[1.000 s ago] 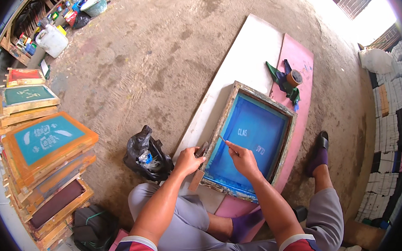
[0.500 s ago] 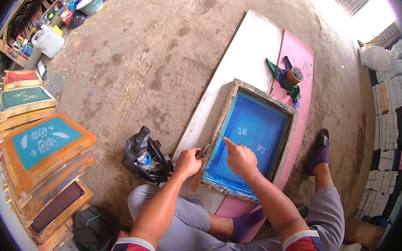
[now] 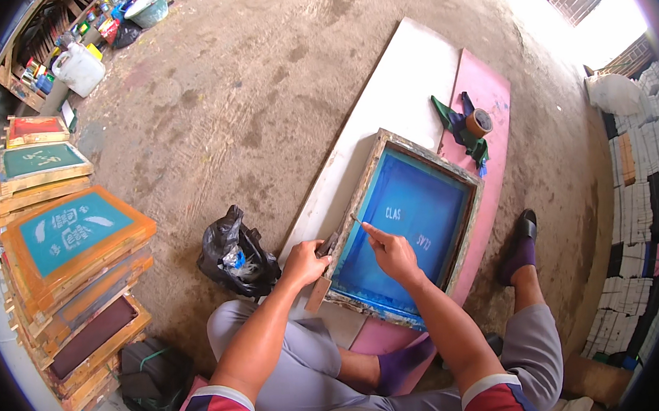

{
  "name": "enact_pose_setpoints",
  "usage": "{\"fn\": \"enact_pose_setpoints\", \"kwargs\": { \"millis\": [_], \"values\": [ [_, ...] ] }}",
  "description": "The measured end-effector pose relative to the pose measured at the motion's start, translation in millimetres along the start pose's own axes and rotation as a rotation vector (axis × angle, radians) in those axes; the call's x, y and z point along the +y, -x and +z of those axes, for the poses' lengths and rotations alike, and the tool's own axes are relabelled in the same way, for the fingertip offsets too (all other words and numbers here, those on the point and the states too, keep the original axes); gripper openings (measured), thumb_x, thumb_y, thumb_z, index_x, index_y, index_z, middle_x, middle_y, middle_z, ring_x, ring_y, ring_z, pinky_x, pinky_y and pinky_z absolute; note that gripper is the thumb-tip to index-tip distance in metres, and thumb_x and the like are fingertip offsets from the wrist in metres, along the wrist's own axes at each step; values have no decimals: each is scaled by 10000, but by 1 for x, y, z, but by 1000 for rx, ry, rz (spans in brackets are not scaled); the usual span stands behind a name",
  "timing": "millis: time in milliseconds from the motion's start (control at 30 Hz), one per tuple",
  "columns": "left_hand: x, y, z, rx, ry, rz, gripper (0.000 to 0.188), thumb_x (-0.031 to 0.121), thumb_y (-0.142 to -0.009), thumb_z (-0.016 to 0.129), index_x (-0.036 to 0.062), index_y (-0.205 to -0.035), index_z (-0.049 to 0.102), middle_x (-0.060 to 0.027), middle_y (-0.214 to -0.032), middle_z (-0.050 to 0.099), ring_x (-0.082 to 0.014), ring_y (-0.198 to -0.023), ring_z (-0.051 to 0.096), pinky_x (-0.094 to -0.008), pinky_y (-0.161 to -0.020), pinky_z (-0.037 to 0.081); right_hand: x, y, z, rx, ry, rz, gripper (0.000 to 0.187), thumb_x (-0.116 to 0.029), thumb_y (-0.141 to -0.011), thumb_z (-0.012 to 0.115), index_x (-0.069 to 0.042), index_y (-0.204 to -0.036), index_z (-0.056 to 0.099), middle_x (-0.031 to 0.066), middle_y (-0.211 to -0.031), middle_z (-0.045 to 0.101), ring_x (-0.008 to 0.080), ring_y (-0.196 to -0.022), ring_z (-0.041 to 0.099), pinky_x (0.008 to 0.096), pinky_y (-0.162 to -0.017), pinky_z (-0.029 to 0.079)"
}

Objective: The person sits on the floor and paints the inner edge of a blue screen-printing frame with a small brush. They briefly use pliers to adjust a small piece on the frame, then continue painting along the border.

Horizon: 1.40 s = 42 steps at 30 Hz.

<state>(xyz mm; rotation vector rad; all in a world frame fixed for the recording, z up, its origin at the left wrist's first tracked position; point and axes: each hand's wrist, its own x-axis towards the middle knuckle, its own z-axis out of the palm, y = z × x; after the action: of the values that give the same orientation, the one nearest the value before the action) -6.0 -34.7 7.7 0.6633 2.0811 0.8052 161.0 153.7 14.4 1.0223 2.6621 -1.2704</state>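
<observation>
A screen-printing frame (image 3: 384,139) with worn wooden sides and blue mesh lies tilted across the white and pink boards. Light lettering shows on the mesh. At its left side, my left hand (image 3: 307,263) is closed around what looks like a wooden squeegee (image 3: 319,292), a brown strip with a dark upper part, partly hidden by my fingers. Over the left part of the mesh is my right hand (image 3: 395,254), index finger stretched out and the other fingers curled. A thin dark piece (image 3: 355,218) sticks out at that fingertip, too small to name.
Beyond the frame, a brown cup (image 3: 479,122) stands beside a green and blue cloth (image 3: 453,120) on the pink board (image 3: 493,87). A black plastic bag (image 3: 226,251) sits left of my knee. Stacked printing screens (image 3: 79,230) line the left; piled white bundles (image 3: 637,237) line the right.
My right fingertip has shifted slightly left and up toward the frame's left side, and the thin dark piece shows more. My left hand keeps its hold; the view has shifted slightly.
</observation>
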Motion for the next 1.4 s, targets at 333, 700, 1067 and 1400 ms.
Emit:
{"fn": "enact_pose_setpoints", "kwargs": {
  "millis": [333,700,1067,1400],
  "values": [
    [-1,0,0,-26,22,-39,428,261,-859,840,43,-1220,763,-219,-1081,783,-354,-1056,756,-427,-920,563,13,-10,-3,-231,-643,320,448,-267,-1122,590,-163,-1557,579,-45,-685,467,68,-529,398,279,-466,345],
    [9,6,-8,-24,21,-25,424,239,-876,815,31,-1240,752,-211,-1133,780,-366,-1103,741,-437,-972,566,-19,-1,-20,-147,-376,312,371,-271,-1111,605,-218,-1472,673,55,-724,637,128,-577,532,328,-529,461],
    [-2,1,-1,-5,42,-18,451,273,-884,811,33,-1260,747,-215,-1151,776,-377,-1121,735,-448,-984,564,-30,5,-21,30,9,117,359,-260,-1059,627,-267,-1409,706,204,-1120,767,428,-1059,726,494,-879,576],
    [-5,-2,2,7,25,-11,437,273,-876,836,54,-1247,757,-243,-1117,771,-374,-1102,743,-450,-946,560,-33,-1,-22,67,101,42,365,-229,-1053,607,-233,-1403,708,221,-1048,769,447,-989,731,513,-854,583]
  ]
}}
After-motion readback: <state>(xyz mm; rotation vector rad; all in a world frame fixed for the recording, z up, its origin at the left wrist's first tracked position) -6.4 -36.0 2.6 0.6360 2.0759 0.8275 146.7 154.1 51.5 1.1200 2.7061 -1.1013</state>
